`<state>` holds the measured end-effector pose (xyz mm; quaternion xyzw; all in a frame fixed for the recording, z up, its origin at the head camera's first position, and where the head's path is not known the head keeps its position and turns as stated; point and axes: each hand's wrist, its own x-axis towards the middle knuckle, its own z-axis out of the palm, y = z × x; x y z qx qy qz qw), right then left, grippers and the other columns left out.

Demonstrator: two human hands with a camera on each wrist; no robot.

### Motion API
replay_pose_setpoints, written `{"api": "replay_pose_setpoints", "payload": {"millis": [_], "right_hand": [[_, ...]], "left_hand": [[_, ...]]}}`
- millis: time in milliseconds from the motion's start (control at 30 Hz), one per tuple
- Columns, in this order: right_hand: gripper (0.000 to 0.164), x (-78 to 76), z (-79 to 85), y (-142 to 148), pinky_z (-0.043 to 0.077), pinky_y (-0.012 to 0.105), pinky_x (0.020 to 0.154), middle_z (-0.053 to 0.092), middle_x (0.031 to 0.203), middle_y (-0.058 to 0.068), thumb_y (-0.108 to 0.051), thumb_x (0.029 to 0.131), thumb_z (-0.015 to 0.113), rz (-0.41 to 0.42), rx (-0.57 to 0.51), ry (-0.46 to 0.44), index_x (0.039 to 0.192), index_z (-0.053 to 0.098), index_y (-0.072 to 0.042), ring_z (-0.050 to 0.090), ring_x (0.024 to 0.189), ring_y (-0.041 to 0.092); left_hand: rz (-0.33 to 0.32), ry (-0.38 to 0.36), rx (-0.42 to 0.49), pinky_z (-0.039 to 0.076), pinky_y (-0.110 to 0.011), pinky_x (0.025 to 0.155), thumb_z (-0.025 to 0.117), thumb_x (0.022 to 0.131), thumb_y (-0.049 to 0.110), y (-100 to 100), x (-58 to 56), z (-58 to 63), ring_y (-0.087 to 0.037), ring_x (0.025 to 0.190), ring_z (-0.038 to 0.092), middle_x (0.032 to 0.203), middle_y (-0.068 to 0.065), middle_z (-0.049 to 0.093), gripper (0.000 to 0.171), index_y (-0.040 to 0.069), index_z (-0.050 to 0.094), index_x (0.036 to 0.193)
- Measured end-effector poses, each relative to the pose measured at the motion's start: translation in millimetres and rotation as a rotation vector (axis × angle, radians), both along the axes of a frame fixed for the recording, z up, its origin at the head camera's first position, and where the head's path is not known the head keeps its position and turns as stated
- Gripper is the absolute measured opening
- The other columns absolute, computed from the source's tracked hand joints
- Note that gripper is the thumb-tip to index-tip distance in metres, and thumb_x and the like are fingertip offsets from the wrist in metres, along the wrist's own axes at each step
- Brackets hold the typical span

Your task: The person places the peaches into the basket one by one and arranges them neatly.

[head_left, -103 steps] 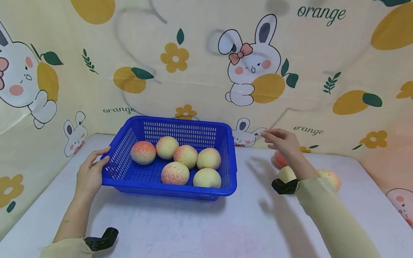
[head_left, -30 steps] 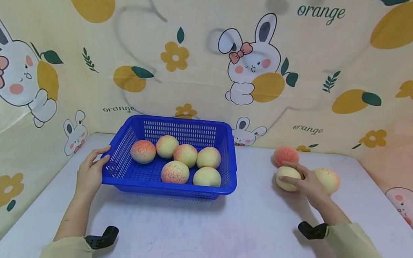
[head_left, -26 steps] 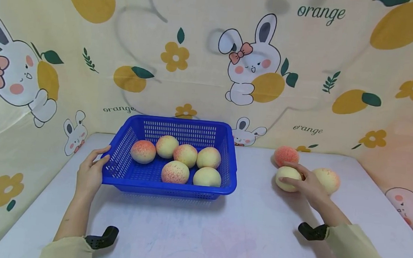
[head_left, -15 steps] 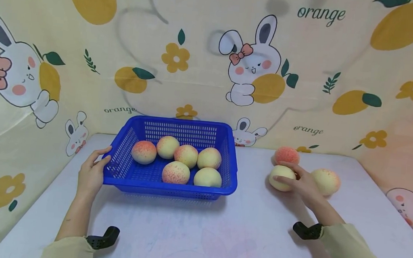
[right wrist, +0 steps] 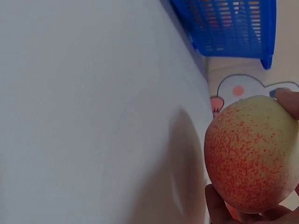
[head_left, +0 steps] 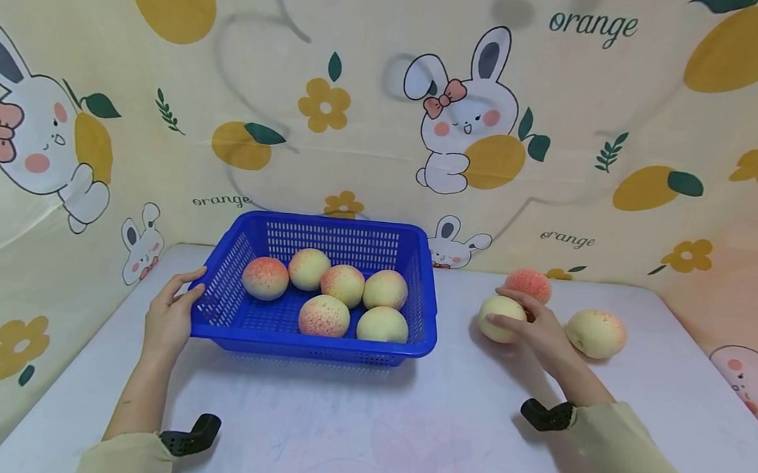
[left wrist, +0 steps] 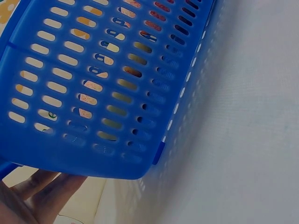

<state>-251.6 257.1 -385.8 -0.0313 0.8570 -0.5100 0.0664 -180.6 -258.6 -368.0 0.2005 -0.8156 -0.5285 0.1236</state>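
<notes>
My left hand (head_left: 169,316) grips the left end of a blue plastic basket (head_left: 317,347), which holds several peaches. In the left wrist view its fingers (left wrist: 53,191) show beneath the rim of the slotted basket wall (left wrist: 93,93). Right of the basket, my right hand (head_left: 538,331) holds a pale yellow peach (head_left: 501,319) between thumb and fingers. The right wrist view shows the red-speckled side of this held peach (right wrist: 252,156), raised off the table. Behind the hand sits a red peach (head_left: 529,284), partly covered. A yellow-pink peach (head_left: 596,334) lies to the hand's right.
A white table (head_left: 364,428) carries everything. At its back hangs a cloth (head_left: 363,101) printed with rabbits and oranges. A black wrist device (head_left: 189,437) sits on the left wrist, and a similar black device (head_left: 547,414) on the right.
My right hand has gone from above the loose peaches down to the pale one, taken hold of it, and moved it left toward the basket. My left hand stays on the basket.
</notes>
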Motion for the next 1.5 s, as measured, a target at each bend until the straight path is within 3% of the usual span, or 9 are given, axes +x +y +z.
{"api": "replay_pose_setpoints", "payload": {"millis": [200, 467, 667, 800, 1500], "right_hand": [[0.067, -5.2, 2.2, -12, 0.040, 0.022, 0.088, 0.041, 0.141, 0.018, -0.030, 0.088, 0.068, 0.027, -0.041, 0.038, 0.144, 0.039, -0.007, 0.044, 0.119, 0.027], [0.065, -14.1, 16.1, -27, 0.038, 0.035, 0.091, 0.042, 0.141, 0.018, -0.033, 0.088, 0.068, 0.037, -0.030, 0.063, 0.143, 0.042, -0.010, 0.043, 0.121, 0.031], [0.063, -24.6, 35.9, -39, 0.038, 0.035, 0.091, 0.040, 0.143, 0.014, -0.031, 0.088, 0.069, 0.055, -0.094, 0.081, 0.142, 0.042, -0.012, 0.041, 0.120, 0.028], [0.064, -29.4, 47.3, -48, 0.037, 0.036, 0.092, 0.040, 0.141, 0.013, -0.032, 0.087, 0.070, 0.040, -0.116, 0.090, 0.141, 0.043, -0.013, 0.040, 0.118, 0.027], [0.065, -48.0, 81.1, -100, 0.038, 0.045, 0.101, 0.042, 0.142, 0.010, -0.034, 0.086, 0.071, 0.083, -0.161, 0.131, 0.142, 0.044, -0.015, 0.041, 0.124, 0.029]], "left_hand": [[0.002, -0.002, 0.006, 0.040, -0.017, 0.070, 0.040, 0.101, 0.038, -1, -0.6, -0.9, -0.039, 0.121, 0.053, 0.142, -0.021, 0.049, 0.043, 0.023, 0.048, 0.140], [-0.004, 0.003, 0.000, 0.042, -0.031, 0.081, 0.041, 0.102, 0.036, 0, 0.0, 2.2, -0.038, 0.125, 0.051, 0.144, -0.020, 0.046, 0.042, 0.022, 0.048, 0.140], [-0.007, 0.003, 0.002, 0.040, -0.016, 0.069, 0.041, 0.102, 0.037, -1, -0.2, 2.0, -0.038, 0.123, 0.053, 0.143, -0.021, 0.047, 0.042, 0.021, 0.048, 0.140], [-0.002, 0.008, 0.003, 0.038, -0.012, 0.065, 0.041, 0.102, 0.037, -1, -0.6, 1.5, -0.038, 0.121, 0.054, 0.142, -0.021, 0.048, 0.042, 0.022, 0.049, 0.140], [-0.005, 0.006, 0.016, 0.042, -0.019, 0.070, 0.041, 0.101, 0.037, -1, -0.3, 1.6, -0.038, 0.120, 0.054, 0.141, -0.021, 0.049, 0.042, 0.022, 0.049, 0.140]]}}
